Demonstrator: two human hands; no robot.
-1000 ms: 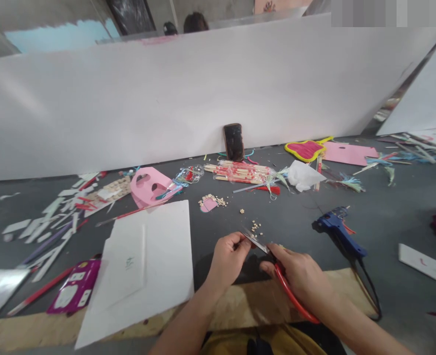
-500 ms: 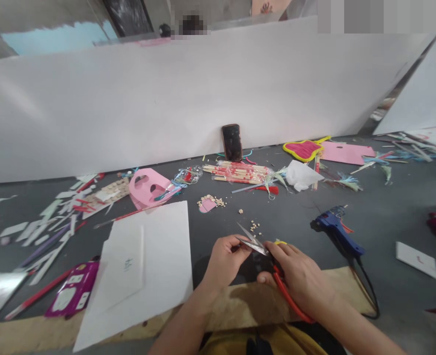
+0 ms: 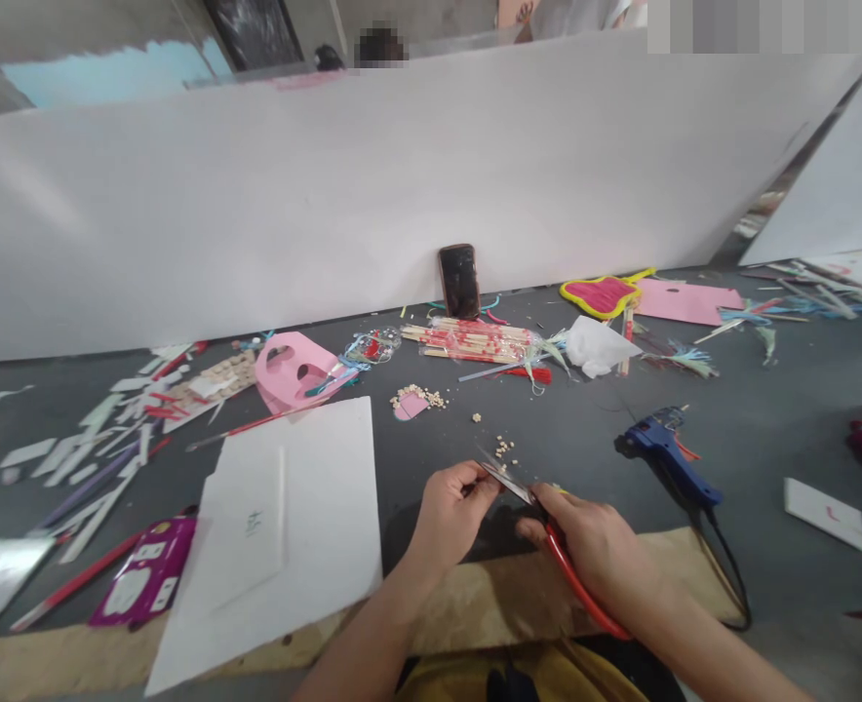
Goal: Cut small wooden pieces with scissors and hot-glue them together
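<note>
My right hand (image 3: 588,536) grips a pair of scissors (image 3: 568,575) with red handles, its blades pointing up and left. The blades are nearly closed, close by the fingertips of my left hand (image 3: 454,512). My left thumb and forefinger are pinched together at the blade tips; whatever they hold is too small or hidden to make out. Just beyond the blades lie small pale cut pieces (image 3: 504,448). Farther off, more such bits surround and partly cover a small pink rounded piece (image 3: 409,408) on the dark table.
A blue glue gun (image 3: 672,458) with a cord lies to the right. White sheets (image 3: 329,507) are at the left, near a pink cutout (image 3: 295,366). A phone (image 3: 459,281) leans on the white partition (image 3: 314,205) behind wrapped sticks (image 3: 475,339).
The scissor blades have gone from spread to nearly closed at my left fingertips. Both hands have shifted slightly to the right.
</note>
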